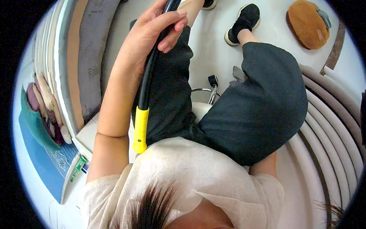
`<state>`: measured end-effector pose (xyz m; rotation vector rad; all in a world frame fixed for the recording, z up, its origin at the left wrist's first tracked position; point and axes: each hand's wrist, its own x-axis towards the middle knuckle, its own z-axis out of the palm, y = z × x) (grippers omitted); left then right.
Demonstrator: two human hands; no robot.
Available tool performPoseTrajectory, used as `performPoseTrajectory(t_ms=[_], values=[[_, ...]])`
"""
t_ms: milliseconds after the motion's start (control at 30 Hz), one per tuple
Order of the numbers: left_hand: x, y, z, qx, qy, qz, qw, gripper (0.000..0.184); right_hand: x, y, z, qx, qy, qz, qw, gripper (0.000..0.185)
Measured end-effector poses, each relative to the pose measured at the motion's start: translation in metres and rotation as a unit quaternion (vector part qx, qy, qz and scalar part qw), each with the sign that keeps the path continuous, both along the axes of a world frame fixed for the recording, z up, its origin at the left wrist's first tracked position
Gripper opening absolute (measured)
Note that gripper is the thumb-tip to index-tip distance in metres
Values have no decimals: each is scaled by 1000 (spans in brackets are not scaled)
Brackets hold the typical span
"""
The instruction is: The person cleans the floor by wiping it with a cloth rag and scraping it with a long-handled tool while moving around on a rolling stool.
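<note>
The left hand has its fingers loosely curled around the black pole, short of a full fist. The pole slants beside the forearm, with its yellow grip at the near end, close to the shirt; its far end is cut off. That loose hold could let the pole twist or slide, since the yellow grip has no hand on it. It could also snag the shirt or poke the body if pulled back. To the pole's right, the dark trousers could catch or nudge it if a knee shifts. Farther right, only part of the right arm shows beneath the thigh; its fingers are hidden, so I cannot tell how open they are or what they hold.

Well left of the pole, a heap of cloths sits by a blue board; nearer the pole stands a layered stack. To its right, a metal frame shows between the legs, with black shoes on the pale floor beyond. Farther right lie a brown fuzzy item and curved pale layers.
</note>
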<state>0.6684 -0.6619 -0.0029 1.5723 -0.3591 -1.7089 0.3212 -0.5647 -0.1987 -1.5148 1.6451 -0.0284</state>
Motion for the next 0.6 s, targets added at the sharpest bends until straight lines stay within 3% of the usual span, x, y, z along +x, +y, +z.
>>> performPoseTrajectory(t_ms=[100, 300, 400, 600], values=[[21, -23, 23, -6, -22, 23, 999, 28, -16, -24, -13, 1, 27, 8, 1000, 71], [25, 8, 55, -55, -75, 16, 996, 40, -38, -33, -28, -4, 41, 8, 999, 71], [-3, 71, 25, -99, -117, 25, 988, 43, -47, -30, -80, -38, 17, 7, 999, 70], [-23, 132, 29, -100, -184, 53, 976, 37, -59, -67, -148, -96, -12, -8, 995, 69]])
